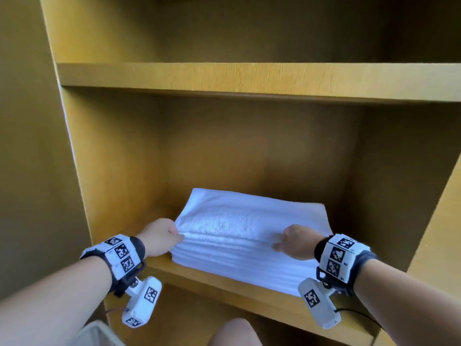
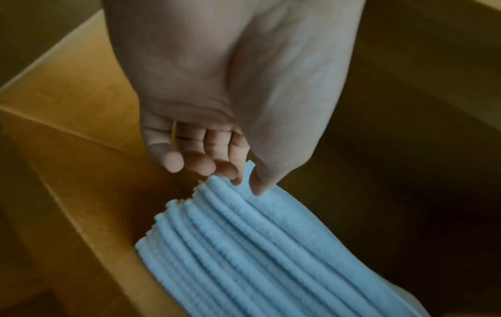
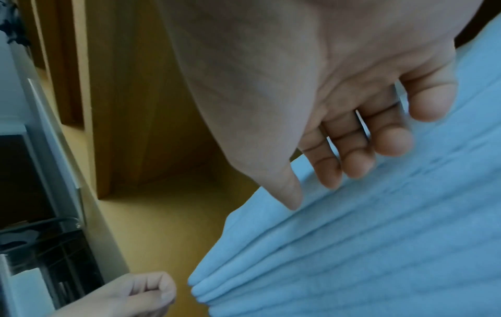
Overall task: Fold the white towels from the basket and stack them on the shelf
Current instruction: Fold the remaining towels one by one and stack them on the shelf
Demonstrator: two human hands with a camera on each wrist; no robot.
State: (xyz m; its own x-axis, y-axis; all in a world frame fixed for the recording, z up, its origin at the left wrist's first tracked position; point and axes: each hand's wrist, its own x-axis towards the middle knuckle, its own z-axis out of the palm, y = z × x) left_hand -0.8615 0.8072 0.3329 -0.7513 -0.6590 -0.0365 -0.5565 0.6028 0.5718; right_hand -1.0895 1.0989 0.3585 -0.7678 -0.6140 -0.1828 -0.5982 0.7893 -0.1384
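While both hands are at the front of the stack of folded towels (image 1: 239,236), I read the scene from the left. My left hand (image 1: 159,236) pinches the top towel's left front corner between thumb and forefinger — the left wrist view shows it plainly, the other fingers (image 2: 173,160) loosely curled beside it. The stack is white, tinted pale blue in the wrist views, its folded edges showing as neat parallel ridges along the front. It lies on the wooden shelf (image 1: 224,283), in the middle compartment, towards the front edge and a little right of centre. The compartment above it shows only bare wood. My right hand (image 1: 294,242) sits at the stack's right front, fingers relaxed and part curled, thumb tip on the cloth — gripping nothing that I can see. A knee (image 1: 237,330) shows at the bottom edge. In the right wrist view, dark shapes at the left edge are too blurred to make out.
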